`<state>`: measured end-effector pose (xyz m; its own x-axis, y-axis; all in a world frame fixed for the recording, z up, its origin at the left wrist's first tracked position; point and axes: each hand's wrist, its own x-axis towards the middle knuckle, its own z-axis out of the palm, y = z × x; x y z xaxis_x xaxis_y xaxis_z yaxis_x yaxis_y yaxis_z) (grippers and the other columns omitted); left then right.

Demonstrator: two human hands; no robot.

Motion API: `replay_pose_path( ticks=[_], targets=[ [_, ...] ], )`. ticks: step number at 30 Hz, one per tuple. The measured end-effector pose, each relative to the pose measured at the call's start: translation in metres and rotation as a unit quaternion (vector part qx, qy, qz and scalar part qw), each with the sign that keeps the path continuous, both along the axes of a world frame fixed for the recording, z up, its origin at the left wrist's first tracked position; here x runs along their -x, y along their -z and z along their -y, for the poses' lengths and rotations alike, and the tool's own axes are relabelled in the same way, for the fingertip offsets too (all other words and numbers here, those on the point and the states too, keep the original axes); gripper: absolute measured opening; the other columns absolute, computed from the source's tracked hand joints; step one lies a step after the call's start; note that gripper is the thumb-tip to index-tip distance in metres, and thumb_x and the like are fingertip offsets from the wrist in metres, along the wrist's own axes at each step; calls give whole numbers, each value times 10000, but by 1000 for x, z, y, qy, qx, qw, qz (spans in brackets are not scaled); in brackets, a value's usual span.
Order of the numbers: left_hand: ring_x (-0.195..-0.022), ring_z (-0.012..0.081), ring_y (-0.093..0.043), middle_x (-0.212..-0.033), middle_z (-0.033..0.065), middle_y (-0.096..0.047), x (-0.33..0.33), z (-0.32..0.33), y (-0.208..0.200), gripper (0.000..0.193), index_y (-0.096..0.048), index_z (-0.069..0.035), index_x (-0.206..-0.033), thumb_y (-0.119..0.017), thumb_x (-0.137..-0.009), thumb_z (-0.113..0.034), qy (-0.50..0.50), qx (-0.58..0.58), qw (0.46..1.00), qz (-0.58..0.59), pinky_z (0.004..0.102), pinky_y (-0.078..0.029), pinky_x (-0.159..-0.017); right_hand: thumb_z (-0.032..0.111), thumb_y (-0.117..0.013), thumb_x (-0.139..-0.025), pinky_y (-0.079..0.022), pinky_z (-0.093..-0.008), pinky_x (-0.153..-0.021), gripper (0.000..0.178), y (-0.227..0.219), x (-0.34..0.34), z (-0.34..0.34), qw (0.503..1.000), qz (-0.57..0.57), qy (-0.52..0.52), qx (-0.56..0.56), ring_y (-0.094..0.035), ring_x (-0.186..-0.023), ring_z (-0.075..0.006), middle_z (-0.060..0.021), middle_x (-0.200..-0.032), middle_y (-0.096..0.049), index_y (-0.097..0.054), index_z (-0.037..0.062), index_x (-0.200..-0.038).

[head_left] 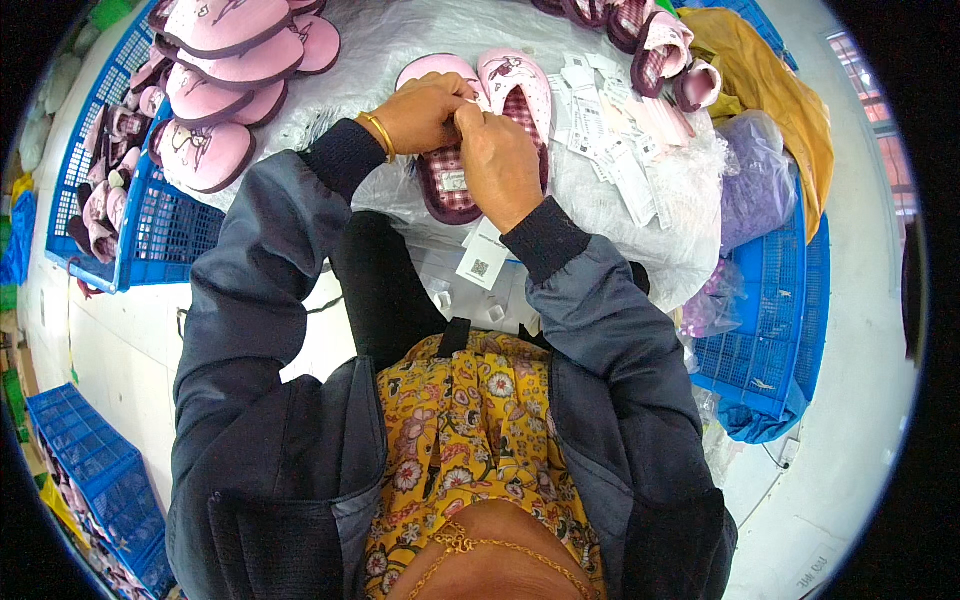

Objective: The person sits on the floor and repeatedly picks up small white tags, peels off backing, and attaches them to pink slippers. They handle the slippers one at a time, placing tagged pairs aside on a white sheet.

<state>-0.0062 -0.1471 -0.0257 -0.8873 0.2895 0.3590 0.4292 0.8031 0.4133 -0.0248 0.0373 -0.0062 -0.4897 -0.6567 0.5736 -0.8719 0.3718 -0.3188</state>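
A pair of pink slippers (pixel 516 72) with checked maroon lining lies in front of me on a surface covered in clear plastic. My left hand (pixel 424 112) is closed, its fingertips pinched together over the inner edges of the pair. Right against it, my right hand (pixel 500 168) is closed too, thumb and fingers pressed together above the slipper's opening. Whatever sits between the fingertips is hidden by the hands. A white paper tag (pixel 483 256) with a square printed code hangs at the surface's near edge, below my right hand; its upper end is out of sight.
Loose white tags (pixel 612 135) spread right of the pair. Pink slippers (pixel 235 70) are stacked at the left, beside blue crates (pixel 175 225) holding more. Further slippers (pixel 660 55) lie far right. A blue crate (pixel 765 345) with purple plastic bags (pixel 752 175) stands right; another crate (pixel 100 470) is lower left.
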Motion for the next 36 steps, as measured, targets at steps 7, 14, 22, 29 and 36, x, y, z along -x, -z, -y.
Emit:
replay_pose_path(
  ticks=[7, 14, 22, 29, 36],
  targets=[
    [-1116, 289, -547, -1167, 78, -606, -5, -7, -13, 210, -717, -120, -935, -751, -749, -214, -14, 90, 996, -21, 398, -438, -940, 23, -671, -777, -496, -460, -644, 183, 12, 0, -5, 999, 38, 34, 6, -645, -738, -338, -128, -728, -637, -562, 56, -920],
    [-1107, 287, -544, -1147, 94, -594, -3, -7, -12, 179, -703, -104, -915, -731, -782, -220, 12, 104, 994, -26, 389, -438, -941, 11, -689, -778, -495, -460, -636, 203, 6, 2, -15, 995, 91, 32, 11, -645, -734, -341, -123, -732, -646, -559, 53, -928],
    [-1097, 323, -532, -1111, 113, -592, 3, -2, -11, 215, -674, -63, -966, -726, -780, -158, 56, 49, 997, -19, 403, -428, -948, 9, -618, -787, -490, -477, -616, 108, 2, 1, -6, 999, -21, 36, -30, -647, -720, -354, -163, -726, -644, -576, 54, -875],
    [-1070, 323, -542, -1079, 105, -603, 5, 4, 1, 211, -686, -61, -952, -734, -763, -142, 61, -1, 998, -5, 398, -434, -936, 11, -614, -778, -484, -486, -609, 111, 1, 4, -2, 997, 53, 51, -29, -653, -702, -365, -169, -738, -653, -575, 61, -870],
    [-1025, 312, -565, -1037, 106, -599, 5, -6, -2, 139, -696, -66, -895, -708, -771, -127, 15, 79, 994, -73, 402, -464, -890, 21, -642, -772, -504, -456, -622, 153, 14, 5, -7, 996, 70, 60, 5, -660, -730, -355, -148, -773, -665, -562, 56, -898]
  ],
)
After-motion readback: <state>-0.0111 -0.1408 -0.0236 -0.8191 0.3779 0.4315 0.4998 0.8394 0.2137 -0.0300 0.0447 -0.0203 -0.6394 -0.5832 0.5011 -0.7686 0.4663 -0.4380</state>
